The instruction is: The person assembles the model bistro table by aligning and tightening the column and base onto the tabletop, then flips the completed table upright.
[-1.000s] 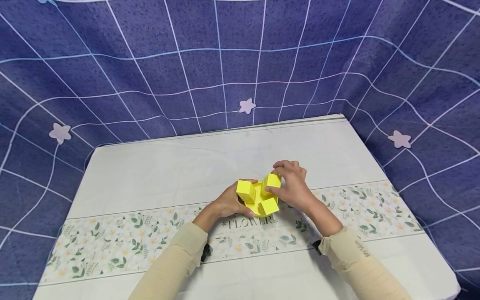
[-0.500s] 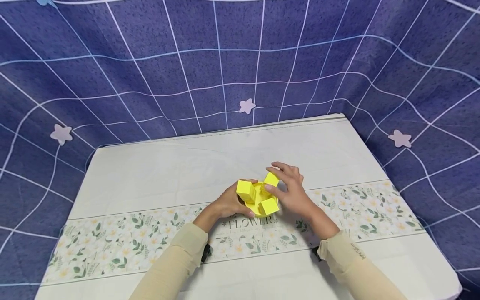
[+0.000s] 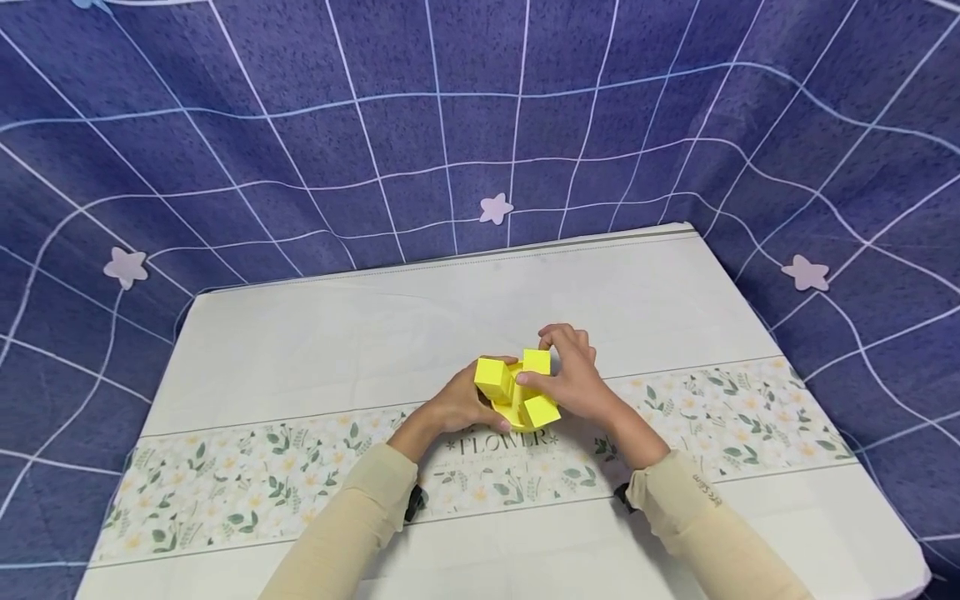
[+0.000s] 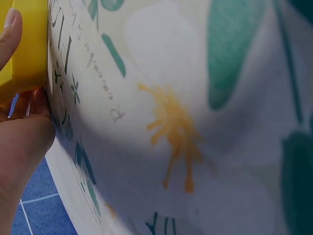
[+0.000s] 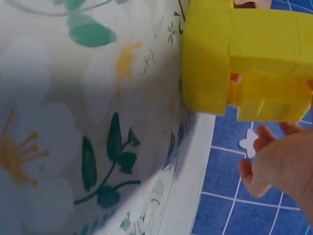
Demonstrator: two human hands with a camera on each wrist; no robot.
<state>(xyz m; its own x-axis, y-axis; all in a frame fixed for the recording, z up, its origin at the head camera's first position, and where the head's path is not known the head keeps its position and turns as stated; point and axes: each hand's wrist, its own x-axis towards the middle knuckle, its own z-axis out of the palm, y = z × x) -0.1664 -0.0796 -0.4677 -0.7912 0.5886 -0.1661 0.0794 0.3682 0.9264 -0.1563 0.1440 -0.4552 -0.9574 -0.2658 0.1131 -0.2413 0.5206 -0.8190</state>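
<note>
A yellow round base (image 3: pixel 504 414) stands on the tabletop with three yellow square blocks rising from it. My left hand (image 3: pixel 455 402) grips the base from the left, fingers behind and thumb at the front; the left wrist view shows that hand (image 4: pixel 22 152) against the yellow side (image 4: pixel 32 49). My right hand (image 3: pixel 576 372) pinches the back right block (image 3: pixel 536 361) between thumb and fingers. The back left block (image 3: pixel 492 379) and the front right block (image 3: pixel 541 410) are untouched. In the right wrist view, a narrow neck joins one block (image 5: pixel 274 100) to the base.
The table (image 3: pixel 360 333) has a white cover with a flowered band (image 3: pixel 240 483) and printed lettering. A dark blue curtain (image 3: pixel 390 142) with white grid lines and stars hangs behind it and along its sides.
The back right block has turned, its top now facing squarer to me. My right hand has shifted slightly left and re-placed its fingers on it. My left hand stays put.
</note>
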